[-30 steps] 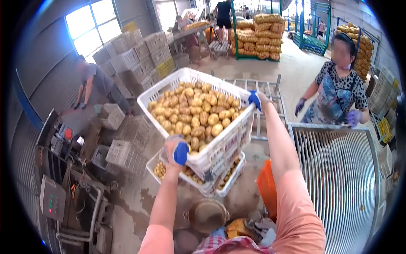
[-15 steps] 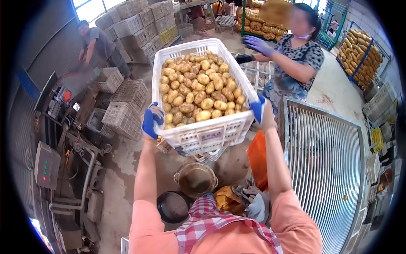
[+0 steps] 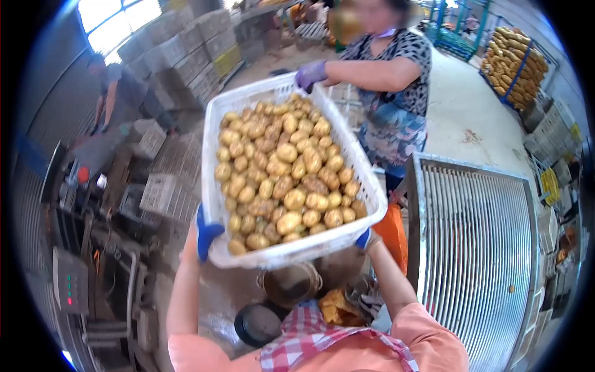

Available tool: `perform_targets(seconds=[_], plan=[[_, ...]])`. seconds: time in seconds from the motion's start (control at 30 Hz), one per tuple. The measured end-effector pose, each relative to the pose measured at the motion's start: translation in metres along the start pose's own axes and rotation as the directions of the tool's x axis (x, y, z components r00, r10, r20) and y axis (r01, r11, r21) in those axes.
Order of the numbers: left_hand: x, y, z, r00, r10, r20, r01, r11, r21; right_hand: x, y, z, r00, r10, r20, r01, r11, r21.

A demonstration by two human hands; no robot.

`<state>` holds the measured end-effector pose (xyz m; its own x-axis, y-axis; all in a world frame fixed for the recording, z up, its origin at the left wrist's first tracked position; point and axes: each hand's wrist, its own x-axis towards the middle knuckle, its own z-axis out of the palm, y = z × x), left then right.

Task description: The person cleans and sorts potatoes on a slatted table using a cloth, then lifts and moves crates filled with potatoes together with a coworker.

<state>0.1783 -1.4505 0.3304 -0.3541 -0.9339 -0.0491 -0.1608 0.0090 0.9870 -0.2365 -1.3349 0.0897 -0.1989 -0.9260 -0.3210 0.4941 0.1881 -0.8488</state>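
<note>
blue-gloved left hand [image 3: 208, 235] and right hand [image 3: 364, 239], fingers around the near corners of a white crate [image 3: 304, 253] of potatoes [image 3: 282, 168]

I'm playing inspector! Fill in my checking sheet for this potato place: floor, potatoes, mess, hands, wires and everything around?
Surface: pale floor, with brown bits scattered at right.
Job's things: white crate full of potatoes, held above the floor.
Clutter: black basin, handled pan and orange sheet below.
Hands: left hand and right hand grip the near corners; a co-worker's purple-gloved hand is at the far rim.
Cables: too blurred to tell.
Surroundings: slatted metal table, stacked crates, filled sacks.
</note>
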Motion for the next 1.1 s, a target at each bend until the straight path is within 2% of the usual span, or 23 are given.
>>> perform_targets(seconds=[0.07, 0.2, 0.27, 0.33, 0.4, 0.43, 0.47, 0.53, 0.6, 0.7, 0.77, 0.8, 0.83, 0.87, 0.9, 0.93, 1.03, 1.07, 1.1], plan=[[0.006, -0.004, -0.003, 1.0, 0.026, 0.01, -0.026, 0.998, 0.05, 0.003, 0.005, 0.0, 0.995, 0.095, 0.018, -0.094, 0.994, -0.049], [-0.002, 0.024, 0.019, 0.996, 0.068, 0.057, -0.06, 0.99, -0.124, -0.002, 0.006, -0.005, 0.984, 0.179, -0.004, -0.179, 0.982, -0.058], [-0.003, 0.025, 0.02, 0.998, 0.037, 0.054, -0.026, 0.981, -0.193, -0.006, 0.01, -0.005, 0.98, 0.197, -0.025, -0.198, 0.979, -0.039], [-0.004, 0.029, 0.022, 0.996, 0.067, 0.056, -0.052, 0.969, -0.242, -0.011, 0.016, -0.003, 0.979, 0.202, -0.041, -0.203, 0.979, -0.019], [0.003, 0.03, 0.019, 0.994, 0.079, 0.07, -0.062, 0.975, -0.215, -0.015, 0.021, 0.0, 0.98, 0.192, -0.057, -0.192, 0.981, 0.006], [0.005, 0.035, 0.022, 0.991, 0.089, 0.1, -0.055, 0.952, -0.301, -0.017, 0.026, 0.003, 0.98, 0.19, -0.063, -0.189, 0.982, 0.026], [0.007, 0.039, 0.023, 0.989, 0.097, 0.113, -0.059, 0.953, -0.299, -0.02, 0.03, 0.005, 0.98, 0.188, -0.071, -0.185, 0.982, 0.046], [0.014, 0.049, 0.022, 0.987, 0.017, 0.16, 0.049, 0.916, -0.398, -0.025, 0.041, 0.015, 0.979, 0.183, -0.093, -0.174, 0.981, 0.09], [0.021, 0.051, 0.016, 0.981, 0.039, 0.191, 0.04, 0.917, -0.397, -0.03, 0.051, 0.024, 0.979, 0.17, -0.112, -0.153, 0.978, 0.145], [0.037, 0.045, -0.001, 0.955, -0.011, 0.295, 0.109, 0.941, -0.319, -0.039, 0.065, 0.036, 0.984, 0.109, -0.141, -0.074, 0.969, 0.235], [0.044, 0.048, -0.001, 0.936, -0.019, 0.35, 0.136, 0.94, -0.312, -0.048, 0.077, 0.038, 0.987, -0.014, -0.159, 0.049, 0.975, 0.218], [0.044, 0.052, 0.001, 0.92, -0.034, 0.391, 0.171, 0.932, -0.32, -0.055, 0.083, 0.038, 0.975, -0.141, -0.173, 0.167, 0.975, 0.147], [0.042, 0.052, 0.005, 0.914, -0.02, 0.405, 0.17, 0.926, -0.338, -0.062, 0.089, 0.037, 0.961, -0.172, -0.218, 0.207, 0.967, 0.147], [0.04, 0.054, 0.008, 0.899, -0.053, 0.434, 0.197, 0.936, -0.293, -0.066, 0.093, 0.037, 0.955, -0.096, -0.28, 0.159, 0.964, 0.212], [0.035, 0.055, 0.01, 0.91, -0.066, 0.41, 0.205, 0.929, -0.306, -0.072, 0.087, 0.035, 0.918, 0.304, -0.256, -0.08, 0.772, 0.631], [0.034, 0.055, 0.007, 0.922, -0.071, 0.38, 0.206, 0.922, -0.327, -0.073, 0.092, 0.033, 0.857, 0.362, -0.367, -0.127, 0.839, 0.53], [0.039, 0.056, 0.0, 0.91, -0.055, 0.411, 0.188, 0.938, -0.29, -0.097, 0.066, 0.059, 0.836, 0.301, -0.459, -0.022, 0.855, 0.519], [0.04, 0.057, 0.001, 0.907, -0.027, 0.421, 0.169, 0.938, -0.304, -0.104, 0.063, 0.062, 0.853, 0.078, -0.516, 0.079, 0.958, 0.277], [0.04, 0.059, 0.001, 0.903, -0.031, 0.428, 0.175, 0.937, -0.301, -0.108, 0.062, 0.067, 0.843, 0.127, -0.522, 0.073, 0.936, 0.345]])
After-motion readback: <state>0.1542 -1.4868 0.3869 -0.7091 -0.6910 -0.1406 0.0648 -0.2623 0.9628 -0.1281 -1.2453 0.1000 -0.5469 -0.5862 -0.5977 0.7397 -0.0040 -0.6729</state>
